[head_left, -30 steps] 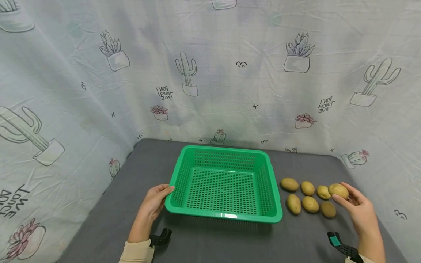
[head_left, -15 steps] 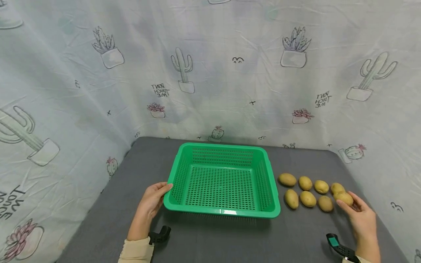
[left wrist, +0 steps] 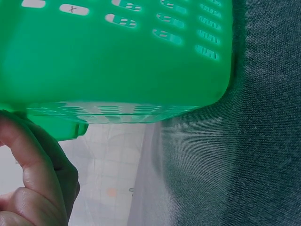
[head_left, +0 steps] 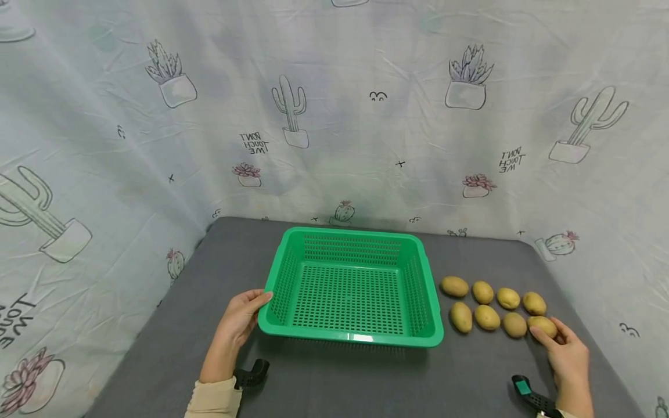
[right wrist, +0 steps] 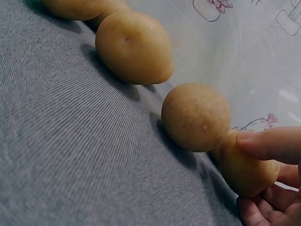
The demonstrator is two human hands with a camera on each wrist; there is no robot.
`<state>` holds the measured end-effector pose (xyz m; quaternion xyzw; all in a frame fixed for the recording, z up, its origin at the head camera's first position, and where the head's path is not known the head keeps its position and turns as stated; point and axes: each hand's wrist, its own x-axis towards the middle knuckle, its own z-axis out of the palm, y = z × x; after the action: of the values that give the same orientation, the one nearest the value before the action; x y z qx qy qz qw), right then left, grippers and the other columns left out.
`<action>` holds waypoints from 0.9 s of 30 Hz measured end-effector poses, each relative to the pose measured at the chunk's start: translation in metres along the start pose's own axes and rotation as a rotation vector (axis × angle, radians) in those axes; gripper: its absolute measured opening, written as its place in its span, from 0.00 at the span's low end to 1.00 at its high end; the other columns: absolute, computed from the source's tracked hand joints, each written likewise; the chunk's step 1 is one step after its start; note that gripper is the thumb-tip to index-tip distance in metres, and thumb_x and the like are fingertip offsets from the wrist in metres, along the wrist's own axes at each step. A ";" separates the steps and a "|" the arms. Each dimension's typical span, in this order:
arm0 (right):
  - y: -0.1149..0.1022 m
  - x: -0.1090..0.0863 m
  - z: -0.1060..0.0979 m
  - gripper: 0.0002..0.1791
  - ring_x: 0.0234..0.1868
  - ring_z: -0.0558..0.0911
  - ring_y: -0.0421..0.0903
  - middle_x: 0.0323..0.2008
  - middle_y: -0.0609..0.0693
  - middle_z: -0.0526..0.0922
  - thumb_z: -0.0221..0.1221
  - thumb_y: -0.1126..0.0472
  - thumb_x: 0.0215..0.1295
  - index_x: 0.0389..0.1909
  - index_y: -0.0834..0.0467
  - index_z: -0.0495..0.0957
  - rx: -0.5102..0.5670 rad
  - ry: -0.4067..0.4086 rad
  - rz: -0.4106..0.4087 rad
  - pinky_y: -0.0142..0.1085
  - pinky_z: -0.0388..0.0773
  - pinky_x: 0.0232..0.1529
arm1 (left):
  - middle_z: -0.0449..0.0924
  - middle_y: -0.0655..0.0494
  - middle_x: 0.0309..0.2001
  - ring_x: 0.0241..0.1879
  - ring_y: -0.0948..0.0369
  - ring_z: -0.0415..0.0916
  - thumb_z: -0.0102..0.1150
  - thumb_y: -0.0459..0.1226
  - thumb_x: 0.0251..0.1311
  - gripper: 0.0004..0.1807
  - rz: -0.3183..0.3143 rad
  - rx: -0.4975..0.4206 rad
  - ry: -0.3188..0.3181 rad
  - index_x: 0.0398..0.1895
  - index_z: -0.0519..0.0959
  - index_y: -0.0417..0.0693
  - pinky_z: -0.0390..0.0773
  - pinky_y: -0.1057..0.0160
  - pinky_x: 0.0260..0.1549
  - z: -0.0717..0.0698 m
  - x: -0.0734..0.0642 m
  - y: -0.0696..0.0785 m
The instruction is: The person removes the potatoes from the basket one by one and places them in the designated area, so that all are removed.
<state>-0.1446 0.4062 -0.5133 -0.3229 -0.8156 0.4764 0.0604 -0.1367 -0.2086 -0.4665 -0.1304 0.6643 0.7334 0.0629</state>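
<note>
My left hand (head_left: 241, 318) grips the rim of a green plastic basket (head_left: 350, 337) near its front left corner, thumb on top. In the left wrist view, the curled fingers (left wrist: 35, 162) sit close by the basket's slotted wall (left wrist: 117, 70). On the right, my right hand (head_left: 568, 351) holds a yellow potato (head_left: 542, 327) between thumb and fingers, low at the right end of the front row. Beside it lies a browner, rounder potato (right wrist: 195, 117). Behind it is another yellow potato (head_left: 534, 303). The basket has nothing inside.
Several more potatoes, such as the far-left potato (head_left: 454, 287), lie in two rows right of the basket. A grey cloth (head_left: 313, 383) covers the table. Behind and at the sides hangs a pale curtain (head_left: 334, 128) printed with cacti.
My right hand has brought its potato from over the back row toward me, down to the front row's right end. The left hand keeps its grip on the basket. The head view has shifted slightly.
</note>
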 end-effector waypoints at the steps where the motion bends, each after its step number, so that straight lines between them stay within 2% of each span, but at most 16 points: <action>1: 0.001 0.000 0.000 0.43 0.41 0.64 0.20 0.62 0.42 0.67 0.60 0.44 0.61 0.73 0.55 0.55 -0.004 0.001 -0.006 0.14 0.62 0.34 | 0.77 0.61 0.26 0.21 0.68 0.73 0.54 0.37 0.66 0.16 0.001 0.000 -0.001 0.50 0.71 0.32 0.75 0.69 0.24 0.000 0.000 0.000; 4: 0.002 -0.001 0.001 0.42 0.36 0.61 0.18 0.59 0.44 0.69 0.60 0.45 0.62 0.72 0.57 0.55 -0.015 0.005 -0.026 0.14 0.62 0.33 | 0.77 0.61 0.26 0.21 0.69 0.73 0.54 0.36 0.66 0.16 0.004 0.000 -0.006 0.50 0.71 0.32 0.75 0.70 0.24 -0.001 0.000 0.000; 9: 0.002 0.000 0.002 0.42 0.38 0.60 0.19 0.67 0.56 0.64 0.58 0.46 0.63 0.73 0.58 0.53 -0.040 -0.004 -0.032 0.14 0.61 0.33 | 0.77 0.61 0.26 0.21 0.69 0.73 0.55 0.37 0.66 0.17 0.021 0.010 -0.009 0.50 0.71 0.31 0.75 0.70 0.24 -0.001 0.000 -0.002; 11: 0.001 0.000 0.003 0.42 0.40 0.62 0.22 0.68 0.61 0.61 0.58 0.47 0.63 0.73 0.58 0.53 -0.044 -0.005 -0.042 0.14 0.60 0.33 | 0.78 0.61 0.26 0.21 0.69 0.74 0.55 0.37 0.66 0.16 0.029 0.009 -0.007 0.49 0.72 0.32 0.75 0.70 0.24 -0.001 0.000 -0.002; 13: 0.001 0.001 0.003 0.42 0.44 0.66 0.29 0.68 0.64 0.62 0.58 0.47 0.64 0.73 0.59 0.53 -0.053 0.000 -0.053 0.15 0.60 0.33 | 0.78 0.61 0.26 0.22 0.69 0.74 0.55 0.37 0.66 0.16 0.035 0.012 -0.009 0.49 0.72 0.32 0.76 0.70 0.24 -0.002 0.001 -0.003; 15: 0.001 0.001 0.004 0.42 0.51 0.69 0.39 0.68 0.64 0.61 0.58 0.47 0.64 0.73 0.59 0.52 -0.068 0.000 -0.062 0.16 0.60 0.36 | 0.79 0.60 0.26 0.22 0.68 0.75 0.55 0.37 0.66 0.15 0.037 0.002 -0.001 0.48 0.73 0.32 0.76 0.69 0.24 -0.002 0.001 -0.003; 18: 0.001 0.000 0.004 0.43 0.63 0.65 0.52 0.68 0.64 0.60 0.56 0.45 0.64 0.73 0.59 0.51 -0.088 -0.004 -0.064 0.19 0.61 0.42 | 0.78 0.60 0.25 0.21 0.69 0.74 0.55 0.37 0.66 0.16 0.034 0.004 -0.004 0.49 0.72 0.31 0.75 0.70 0.23 -0.001 0.001 -0.002; 23: 0.003 -0.002 0.002 0.43 0.68 0.61 0.54 0.69 0.64 0.57 0.55 0.44 0.65 0.74 0.59 0.49 -0.086 -0.019 -0.052 0.18 0.60 0.42 | 0.77 0.60 0.24 0.19 0.68 0.71 0.54 0.37 0.66 0.17 0.012 0.002 -0.008 0.50 0.71 0.31 0.73 0.70 0.22 -0.001 0.001 -0.002; 25: 0.003 -0.002 0.002 0.44 0.69 0.60 0.49 0.70 0.63 0.56 0.56 0.44 0.65 0.74 0.57 0.48 -0.086 -0.025 -0.033 0.16 0.59 0.40 | 0.77 0.60 0.24 0.19 0.68 0.71 0.54 0.37 0.67 0.18 0.009 0.010 -0.013 0.51 0.71 0.30 0.73 0.70 0.22 -0.001 0.001 -0.002; 27: 0.004 -0.001 0.002 0.44 0.70 0.59 0.49 0.70 0.63 0.55 0.56 0.44 0.65 0.74 0.58 0.47 -0.057 -0.030 -0.034 0.17 0.61 0.46 | 0.77 0.60 0.25 0.20 0.69 0.72 0.54 0.37 0.67 0.19 0.008 0.018 -0.014 0.52 0.70 0.30 0.73 0.70 0.23 -0.001 0.001 -0.001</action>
<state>-0.1430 0.4052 -0.5177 -0.3036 -0.8350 0.4565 0.0470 -0.1369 -0.2096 -0.4681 -0.1221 0.6708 0.7286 0.0657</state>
